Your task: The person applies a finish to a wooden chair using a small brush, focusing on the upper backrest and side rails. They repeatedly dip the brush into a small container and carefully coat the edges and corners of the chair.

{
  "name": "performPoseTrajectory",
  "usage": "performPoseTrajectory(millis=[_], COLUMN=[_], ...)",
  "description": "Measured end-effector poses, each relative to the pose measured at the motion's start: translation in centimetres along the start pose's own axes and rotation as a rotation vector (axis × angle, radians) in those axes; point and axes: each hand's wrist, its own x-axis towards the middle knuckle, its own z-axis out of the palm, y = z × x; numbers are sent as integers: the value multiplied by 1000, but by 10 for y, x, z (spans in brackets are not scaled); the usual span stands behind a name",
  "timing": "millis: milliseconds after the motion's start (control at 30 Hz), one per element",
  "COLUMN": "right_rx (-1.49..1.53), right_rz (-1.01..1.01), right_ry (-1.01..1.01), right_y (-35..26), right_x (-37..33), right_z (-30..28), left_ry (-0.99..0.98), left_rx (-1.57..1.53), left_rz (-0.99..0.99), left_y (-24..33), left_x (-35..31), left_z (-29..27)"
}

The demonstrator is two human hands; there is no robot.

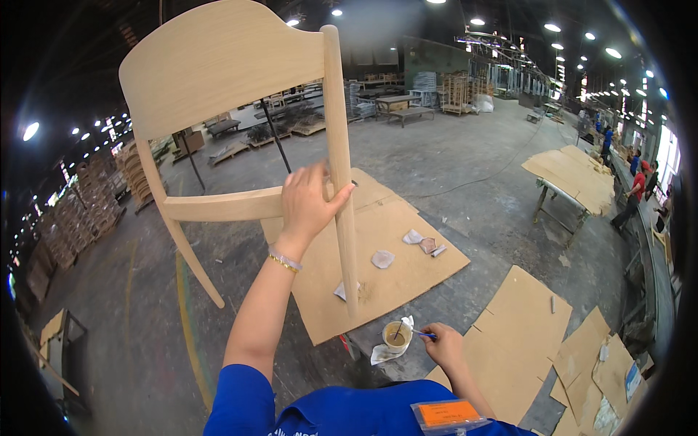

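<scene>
Chair [229,206] — pale wood, curved backrest [225,80] — left fingers [310,176] grip its leg [346,247], right fingers [439,333] a slim blue tool [423,334].

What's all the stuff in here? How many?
Wooden chair: 1, pale, front left
Cardboard sheet: 1, tan, below chair
Crumpled scraps: several, mostly whitish, on that sheet
Cup: 1, whitish, lower middle
Thin tool: 1, blue, by the cup
Other cardboard: several, tan, lower right
Sheet-topped table: 1, tan, right
People: several, some wearing blue, far right
Lamps: many, white, overhead
Stacked wooden parts: many, brown, far left
Floor: 1, grey, below
Badge: 1, orange, on blue shirt
Left hand: 1, bare, on chair
Right hand: 1, bare, holding tool
</scene>
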Motion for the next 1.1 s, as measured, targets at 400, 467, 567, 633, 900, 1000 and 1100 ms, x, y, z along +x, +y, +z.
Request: performPoseTrajectory(millis=[400, 467, 567, 633, 900, 1000, 1100], right_rx=[146, 140, 146, 108, 217, 215, 149], right_rz=[70, 28, -140, -172, -392, -376, -315], right_ry=[-111, -209, -260, -326, -430, -399, -403], right_y=[-10, -17, -21, -22, -57, -75, -87], right_x=[-25, -28, -35, -41, -70, -82, -102], right_z=[-44, -47, -40, -34, -28, -25, -13], left_ry=[-479, -698, -652, -483, -45, 150, 213], left_rx=[-1422, -1492, -1763, -1773, -1470, -1348, -1255], left_rz=[-1085, -1223, -1506, -1574, -1837, -1839, -1871], left_y=[200, 215, 247, 260, 274, 255, 231], left_x=[-273, -308, -343, -358, -396, -405, -417], left_z=[23, 14, 2, -10, -76, -111, -152])
